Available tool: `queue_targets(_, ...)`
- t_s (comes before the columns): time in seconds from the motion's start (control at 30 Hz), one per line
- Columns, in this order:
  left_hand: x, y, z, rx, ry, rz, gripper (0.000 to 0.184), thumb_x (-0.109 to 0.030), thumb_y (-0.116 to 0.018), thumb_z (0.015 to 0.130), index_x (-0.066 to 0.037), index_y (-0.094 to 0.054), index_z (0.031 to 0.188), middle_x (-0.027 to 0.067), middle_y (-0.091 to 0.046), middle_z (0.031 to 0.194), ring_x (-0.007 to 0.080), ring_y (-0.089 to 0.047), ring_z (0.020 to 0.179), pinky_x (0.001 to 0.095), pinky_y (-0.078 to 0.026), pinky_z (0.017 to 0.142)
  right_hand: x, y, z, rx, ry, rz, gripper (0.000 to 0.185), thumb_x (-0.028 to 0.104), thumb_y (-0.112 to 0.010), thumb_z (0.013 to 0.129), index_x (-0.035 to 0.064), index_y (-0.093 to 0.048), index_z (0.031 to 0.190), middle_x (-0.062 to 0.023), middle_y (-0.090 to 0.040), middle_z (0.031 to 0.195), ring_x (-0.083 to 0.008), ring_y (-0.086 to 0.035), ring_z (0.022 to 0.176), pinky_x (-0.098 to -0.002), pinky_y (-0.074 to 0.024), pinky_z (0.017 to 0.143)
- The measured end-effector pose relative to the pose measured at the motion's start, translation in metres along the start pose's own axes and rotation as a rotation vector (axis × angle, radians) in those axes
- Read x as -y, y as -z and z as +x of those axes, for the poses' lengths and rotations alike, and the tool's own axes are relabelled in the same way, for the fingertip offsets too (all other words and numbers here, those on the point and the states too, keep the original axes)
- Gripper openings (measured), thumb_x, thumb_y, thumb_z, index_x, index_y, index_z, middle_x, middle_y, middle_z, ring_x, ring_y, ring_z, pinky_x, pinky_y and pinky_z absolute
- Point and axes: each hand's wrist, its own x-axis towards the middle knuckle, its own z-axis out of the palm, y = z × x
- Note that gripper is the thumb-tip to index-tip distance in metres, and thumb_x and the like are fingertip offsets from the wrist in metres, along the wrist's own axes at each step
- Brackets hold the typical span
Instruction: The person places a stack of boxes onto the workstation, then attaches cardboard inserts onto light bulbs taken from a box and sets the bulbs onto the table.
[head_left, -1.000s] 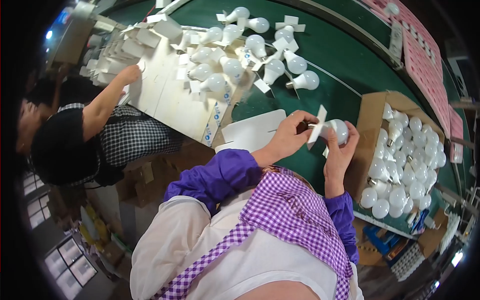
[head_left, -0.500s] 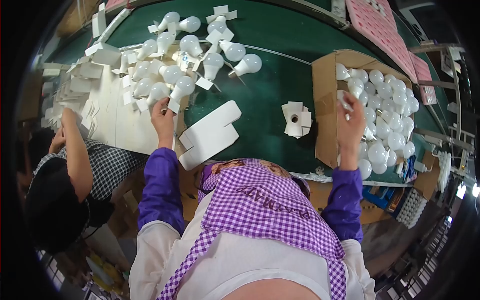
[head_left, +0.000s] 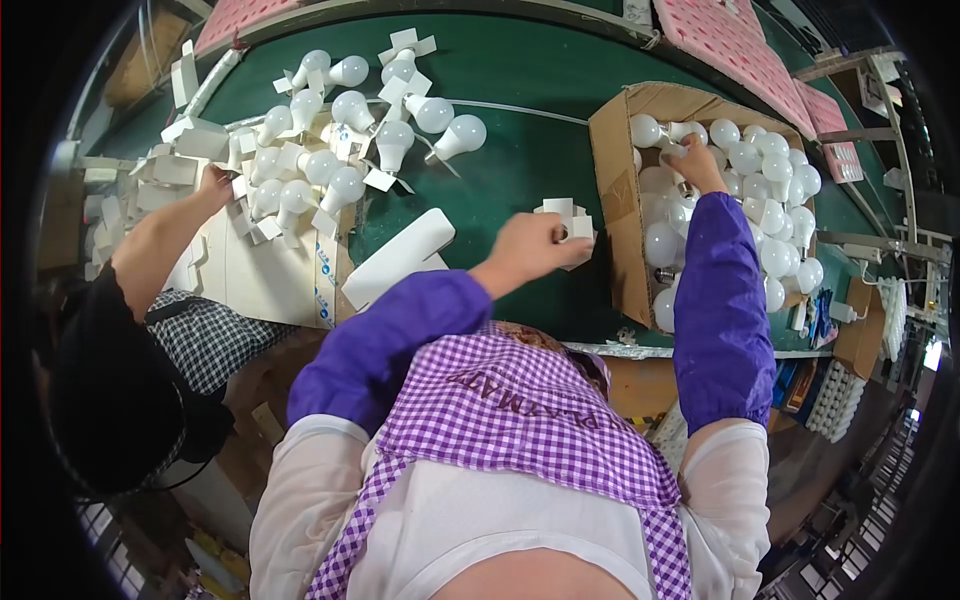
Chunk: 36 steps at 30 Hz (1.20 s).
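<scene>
My left hand (head_left: 524,250) reaches over the green table (head_left: 480,190), its fingers closed at a small white folded card piece (head_left: 572,216). Inside the cardboard box (head_left: 622,210), my right hand (head_left: 696,165) has its fingers on a white bulb (head_left: 684,131) near the back left corner. Many other bulbs (head_left: 776,258) fill that box. A flat white card sheet (head_left: 400,262) lies left of my left hand. Farther left, a group of bulbs with white card pieces (head_left: 345,187) sits on and beside a pale board (head_left: 262,275).
At the left a co-worker's arm (head_left: 165,235) reaches to stacked white cards (head_left: 165,170) beside the bulbs. Pink perforated trays (head_left: 715,50) stand behind the box. A metal rail (head_left: 480,12) runs along the back.
My left hand has left the bulb group and moved right to the folded card piece. My right hand has shifted toward the back of the box. The co-worker's hand has reached nearer the bulbs.
</scene>
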Motion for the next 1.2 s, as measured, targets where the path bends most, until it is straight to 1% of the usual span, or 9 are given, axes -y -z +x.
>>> queue_targets(0.1,-0.001,-0.04,0.024,-0.009,0.02,0.183,0.048,-0.049,-0.066,0.071,-0.002,-0.059,0.065,0.0167,-0.061,0.064,0.0342,-0.061,0.06,0.0407,-0.048,0.054,0.002,-0.002,-0.005,0.057,0.005,0.029,0.061,0.028,-0.075,0.063,0.0037,-0.049,0.113,-0.0231,-0.062,0.1,-0.039,-0.058,0.096,-0.042,-0.0463,0.082)
queue_targets(0.3,0.014,-0.045,0.026,-0.072,0.004,0.099,0.044,-0.045,-0.063,0.074,-0.001,-0.059,0.072,0.0191,-0.063,0.071,0.0382,-0.061,0.069,0.0449,-0.049,0.063,-0.011,0.019,-0.018,-0.279,0.033,0.003,0.069,0.032,-0.076,0.063,0.0058,-0.053,0.122,-0.028,-0.059,0.101,-0.0392,-0.059,0.093,-0.0423,-0.0466,0.082)
queue_targets(0.4,0.024,-0.032,0.023,0.042,0.035,-0.173,0.03,-0.028,-0.066,0.076,0.001,-0.057,0.077,0.017,-0.062,0.071,0.0311,-0.062,0.066,0.0365,-0.048,0.06,0.027,0.056,-0.049,-0.317,-0.095,0.483,0.06,0.03,-0.077,0.068,-0.0015,-0.055,0.113,-0.0176,-0.059,0.1,-0.0241,-0.058,0.088,-0.0313,-0.0467,0.077)
queue_targets(0.53,0.032,-0.01,0.007,-0.184,0.06,-0.378,0.023,-0.019,-0.064,0.077,0.002,-0.055,0.079,0.0134,-0.06,0.071,0.0195,-0.059,0.061,0.0335,-0.046,0.056,0.1,0.09,-0.104,-0.28,0.007,0.93,0.044,0.014,-0.068,0.08,0.0001,-0.05,0.118,-0.0082,-0.058,0.1,-0.009,-0.053,0.087,-0.0211,-0.0437,0.069)
queue_targets(0.6,0.033,0.018,-0.002,-0.068,0.214,-0.501,0.016,-0.015,-0.06,0.082,-0.001,-0.053,0.08,0.0022,-0.055,0.067,0.0088,-0.052,0.062,0.0268,-0.043,0.055,0.129,0.085,-0.123,-0.247,0.097,1.016,0.047,0.012,-0.068,0.08,0.0004,-0.048,0.121,-0.0077,-0.056,0.101,-0.0109,-0.054,0.087,-0.0228,-0.0451,0.073)
queue_targets(0.67,0.018,0.048,-0.014,-0.029,0.343,-0.945,0.012,-0.012,-0.059,0.084,-0.003,-0.053,0.08,0.0027,-0.056,0.073,0.0113,-0.055,0.067,0.0254,-0.046,0.058,0.166,0.067,-0.142,-0.251,0.161,1.037,0.047,0.007,-0.069,0.079,0.0012,-0.046,0.119,-0.0079,-0.054,0.102,-0.0124,-0.054,0.089,-0.0246,-0.046,0.078)
queue_targets(0.87,0.014,0.077,-0.03,0.015,0.365,-1.312,0.006,-0.012,-0.053,0.091,-0.008,-0.051,0.087,0.0009,-0.056,0.088,0.0115,-0.056,0.082,0.0324,-0.051,0.074,0.226,0.014,-0.176,-0.314,0.161,1.099,0.049,0.005,-0.071,0.076,-0.0002,-0.04,0.115,-0.0105,-0.049,0.109,-0.0171,-0.054,0.095,-0.0279,-0.0464,0.083)
queue_targets(1.07,0.033,0.069,-0.035,-0.028,0.301,-1.389,0.006,-0.01,-0.053,0.091,-0.008,-0.049,0.086,0.0,-0.054,0.09,0.0118,-0.057,0.09,0.0346,-0.051,0.083,0.229,-0.003,-0.189,-0.28,0.127,1.017,0.053,0.004,-0.069,0.078,-0.0023,-0.04,0.122,-0.011,-0.046,0.112,-0.019,-0.052,0.099,-0.0296,-0.0476,0.082)
queue_targets(1.2,0.036,0.069,-0.036,0.019,0.287,-1.13,0.008,-0.016,-0.051,0.092,-0.008,-0.054,0.092,0.0005,-0.055,0.092,0.0098,-0.055,0.086,0.0262,-0.05,0.077,0.234,-0.018,-0.191,-0.306,0.132,0.89,0.051,0.007,-0.068,0.08,-0.0001,-0.042,0.123,-0.0109,-0.046,0.115,-0.0188,-0.051,0.102,-0.0293,-0.0458,0.084)
